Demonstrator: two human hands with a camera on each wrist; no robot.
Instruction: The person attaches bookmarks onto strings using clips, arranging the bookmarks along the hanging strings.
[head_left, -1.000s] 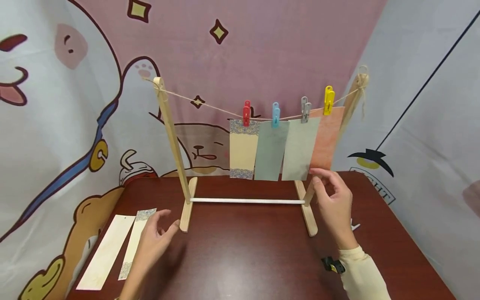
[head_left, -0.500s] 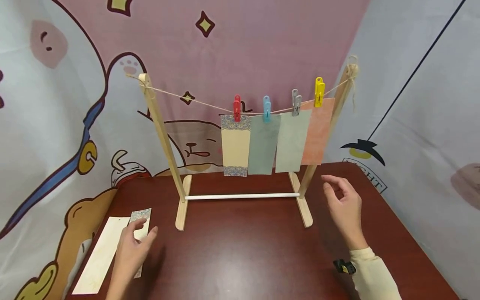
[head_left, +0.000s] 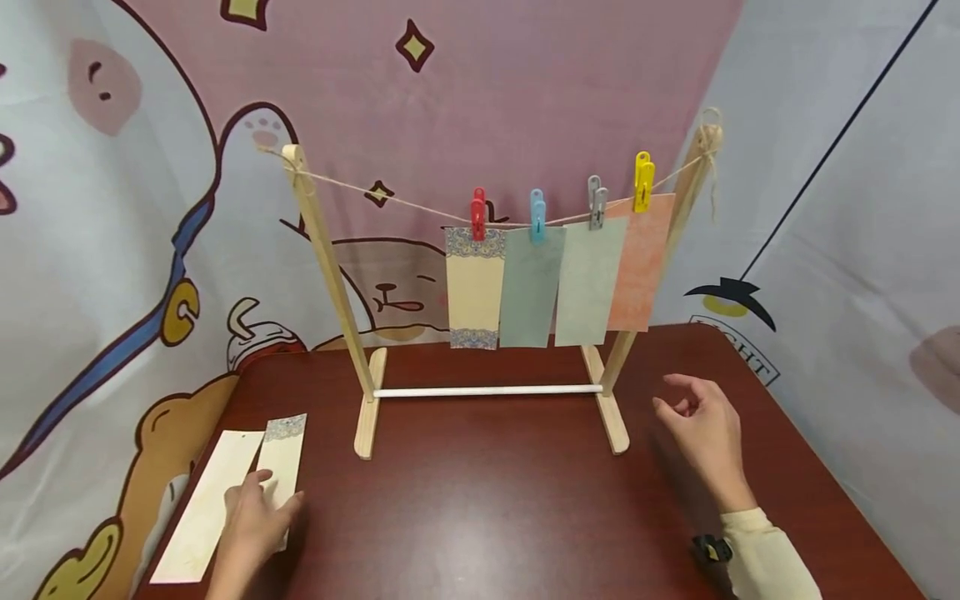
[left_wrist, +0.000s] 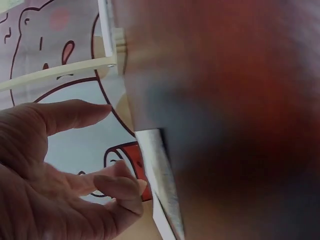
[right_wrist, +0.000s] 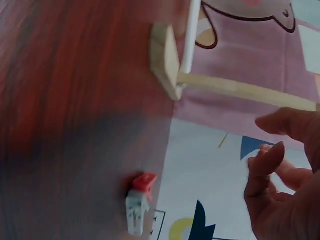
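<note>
My left hand (head_left: 251,521) hovers low over a cream card with a patterned border (head_left: 285,442), its thumb and fingers spread apart with nothing between them. Beside that card lies a longer plain cream card (head_left: 201,521). My right hand (head_left: 705,433) is above the table's right side, fingers loosely curved and holding nothing. A red clothespin (right_wrist: 145,182) and a whitish one (right_wrist: 135,212) lie on the table below it in the right wrist view. On the string hang a patterned cream card (head_left: 475,292), a grey-green card (head_left: 532,287), a pale green card (head_left: 591,283) and an orange card (head_left: 639,267).
A wooden stand with a left post (head_left: 330,271), a right post (head_left: 690,187) and a white crossbar (head_left: 487,391) stands at the back. Red (head_left: 478,215), blue (head_left: 537,217), grey (head_left: 597,208) and yellow (head_left: 642,182) clothespins hold the hanging cards. A printed cloth backdrop (head_left: 562,83) rises behind.
My right hand has drawn away from the hanging cards, down and to the right. My left hand has moved left and toward me, over the patterned card. The head view has shifted slightly.
</note>
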